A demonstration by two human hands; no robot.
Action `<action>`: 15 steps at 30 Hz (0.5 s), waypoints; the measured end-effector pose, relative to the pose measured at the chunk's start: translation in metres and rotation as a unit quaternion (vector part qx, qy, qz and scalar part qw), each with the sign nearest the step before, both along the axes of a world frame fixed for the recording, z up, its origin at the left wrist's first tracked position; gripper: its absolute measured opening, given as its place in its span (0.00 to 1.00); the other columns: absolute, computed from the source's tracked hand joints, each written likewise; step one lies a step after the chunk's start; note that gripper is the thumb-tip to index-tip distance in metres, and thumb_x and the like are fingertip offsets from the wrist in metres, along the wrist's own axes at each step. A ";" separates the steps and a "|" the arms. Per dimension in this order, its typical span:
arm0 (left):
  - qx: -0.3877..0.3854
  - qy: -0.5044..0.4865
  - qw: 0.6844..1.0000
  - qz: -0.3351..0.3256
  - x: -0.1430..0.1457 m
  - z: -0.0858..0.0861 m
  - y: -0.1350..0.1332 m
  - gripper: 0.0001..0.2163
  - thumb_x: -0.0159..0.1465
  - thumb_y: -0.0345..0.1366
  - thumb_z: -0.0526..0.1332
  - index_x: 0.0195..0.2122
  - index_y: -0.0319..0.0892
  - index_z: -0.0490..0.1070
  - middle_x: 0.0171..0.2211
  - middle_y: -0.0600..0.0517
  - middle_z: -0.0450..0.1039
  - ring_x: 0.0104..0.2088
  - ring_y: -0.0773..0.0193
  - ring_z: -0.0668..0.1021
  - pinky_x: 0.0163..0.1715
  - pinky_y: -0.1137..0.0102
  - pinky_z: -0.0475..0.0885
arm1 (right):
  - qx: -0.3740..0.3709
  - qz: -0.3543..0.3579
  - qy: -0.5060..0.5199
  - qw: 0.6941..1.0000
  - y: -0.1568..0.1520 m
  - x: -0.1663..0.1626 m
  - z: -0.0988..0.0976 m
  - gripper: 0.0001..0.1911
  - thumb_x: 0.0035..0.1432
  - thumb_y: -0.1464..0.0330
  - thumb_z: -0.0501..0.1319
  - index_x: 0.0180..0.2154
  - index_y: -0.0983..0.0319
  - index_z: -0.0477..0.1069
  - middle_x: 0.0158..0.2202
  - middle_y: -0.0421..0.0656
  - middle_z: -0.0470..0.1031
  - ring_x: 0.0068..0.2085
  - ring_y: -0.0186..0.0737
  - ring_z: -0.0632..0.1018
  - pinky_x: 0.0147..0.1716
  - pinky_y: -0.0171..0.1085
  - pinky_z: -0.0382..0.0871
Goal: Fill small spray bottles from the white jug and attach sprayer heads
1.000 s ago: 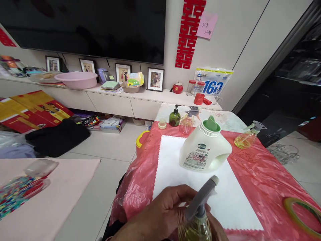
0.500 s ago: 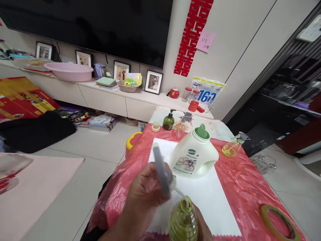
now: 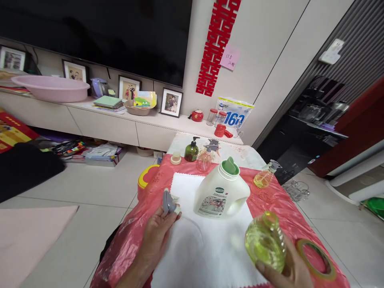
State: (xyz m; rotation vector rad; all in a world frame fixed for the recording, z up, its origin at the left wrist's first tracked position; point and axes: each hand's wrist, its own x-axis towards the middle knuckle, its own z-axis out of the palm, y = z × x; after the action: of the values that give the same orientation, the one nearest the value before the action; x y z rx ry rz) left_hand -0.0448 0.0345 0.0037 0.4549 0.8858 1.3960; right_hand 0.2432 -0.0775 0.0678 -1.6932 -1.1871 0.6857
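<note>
TV (image 3: 96, 36) mounted on wall (image 3: 264, 32). Red banner (image 3: 218, 50) hung right of TV, pink note (image 3: 231, 57) stuck at banner's edge. On cabinet (image 3: 105, 132) below: pink basin (image 3: 54, 89), framed photos (image 3: 171, 103), notebooks (image 3: 107, 102), basket (image 3: 136, 109), red pot (image 3: 197, 116) and red-lidded jars (image 3: 211, 117) set out; bag (image 3: 237, 105) propped behind jars. Boxed papers (image 3: 103, 153) set on floor (image 3: 90, 188) beneath. Tape (image 3: 331, 273) laid flat on red sheet (image 3: 127, 236).

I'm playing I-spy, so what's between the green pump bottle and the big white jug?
In the head view, a see-through spray bottle with a grey top stands between the green pump bottle and the big white jug.
</note>
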 end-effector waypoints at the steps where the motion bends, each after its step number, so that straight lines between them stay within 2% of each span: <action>1: -0.006 0.010 1.000 -0.003 0.003 -0.010 -0.001 0.18 0.45 0.42 0.81 0.35 0.42 0.81 0.35 0.52 0.82 0.35 0.64 0.80 0.39 0.73 0.78 | 0.006 -0.019 -0.041 0.999 0.009 0.005 0.013 0.51 0.47 0.46 0.72 0.68 0.57 0.61 0.59 0.49 0.72 0.59 0.63 0.74 0.54 0.51 0.76; 4: -0.015 0.031 0.999 -0.006 0.004 -0.031 -0.002 0.21 0.45 0.43 0.81 0.37 0.40 0.81 0.36 0.50 0.82 0.36 0.63 0.80 0.40 0.71 0.78 | 0.024 -0.067 -0.189 0.979 0.039 0.021 0.051 0.49 0.41 0.42 0.73 0.63 0.51 0.68 0.60 0.47 0.72 0.59 0.67 0.73 0.55 0.58 0.72; 5: -0.016 0.033 0.999 -0.006 0.003 -0.036 -0.002 0.22 0.46 0.44 0.80 0.38 0.40 0.81 0.37 0.49 0.83 0.37 0.62 0.80 0.40 0.69 0.78 | 0.041 -0.068 -0.224 0.971 0.049 0.026 0.062 0.50 0.37 0.41 0.73 0.61 0.50 0.70 0.58 0.47 0.73 0.57 0.70 0.73 0.54 0.61 0.71; 6: -0.014 0.031 0.999 -0.006 0.002 -0.040 -0.001 0.22 0.46 0.45 0.80 0.40 0.41 0.81 0.38 0.49 0.83 0.37 0.61 0.81 0.41 0.68 0.79 | 0.053 -0.062 -0.253 0.964 0.059 0.029 0.071 0.49 0.37 0.41 0.72 0.60 0.50 0.70 0.58 0.46 0.73 0.57 0.69 0.74 0.54 0.61 0.70; 11: -0.002 0.014 0.999 -0.035 -0.004 -0.052 0.002 0.19 0.49 0.45 0.79 0.39 0.43 0.81 0.37 0.51 0.83 0.37 0.61 0.81 0.42 0.68 0.80 | 0.122 0.018 -0.387 0.914 0.097 0.034 0.101 0.40 0.49 0.46 0.66 0.61 0.55 0.68 0.55 0.48 0.74 0.52 0.59 0.75 0.50 0.52 0.71; 15: -0.002 0.002 0.999 -0.047 -0.005 -0.053 0.004 0.20 0.48 0.44 0.80 0.40 0.46 0.82 0.37 0.52 0.83 0.36 0.62 0.81 0.40 0.70 0.80 | 0.178 0.078 -0.511 0.837 0.116 0.033 0.112 0.33 0.61 0.53 0.59 0.63 0.61 0.63 0.57 0.51 0.71 0.54 0.55 0.73 0.50 0.49 0.70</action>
State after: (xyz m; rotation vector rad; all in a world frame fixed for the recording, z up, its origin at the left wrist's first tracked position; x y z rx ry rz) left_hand -0.0494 0.0381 -0.0491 0.4906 0.8606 1.3076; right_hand 0.2758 0.0384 0.1801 -1.6388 -2.0361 -0.4591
